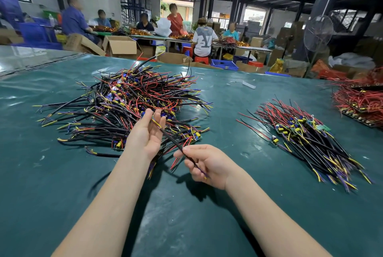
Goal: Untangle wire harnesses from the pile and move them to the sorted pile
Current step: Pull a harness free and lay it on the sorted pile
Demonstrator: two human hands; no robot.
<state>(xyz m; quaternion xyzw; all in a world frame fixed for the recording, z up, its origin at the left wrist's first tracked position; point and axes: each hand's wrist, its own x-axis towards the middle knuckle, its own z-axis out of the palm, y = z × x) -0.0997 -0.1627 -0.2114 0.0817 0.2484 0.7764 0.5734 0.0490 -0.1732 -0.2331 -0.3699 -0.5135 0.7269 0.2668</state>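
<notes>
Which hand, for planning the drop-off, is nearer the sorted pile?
Right. The right hand, pinching the black cable, is left of the sorted pile, bare mat between; the left hand is farther left, over the tangled pile.

Little lettering could be read across the workshop. The one mark that stood out was on the back of a white T-shirt (pixel 204 39), worn by a person seated at about 12 o'clock beyond the far edge of the worktop (pixel 186 205). It was a large dark graphic on a grey panel that resembled the letter "Y", its other strokes too blurred to settle. Print on a cardboard box (pixel 73 42) at about 11 o'clock was too faint to make out. Markings on the small circuit boards (pixel 274 140) in the sorted pile (pixel 310 138) at 3 o'clock were too small to read.
</notes>
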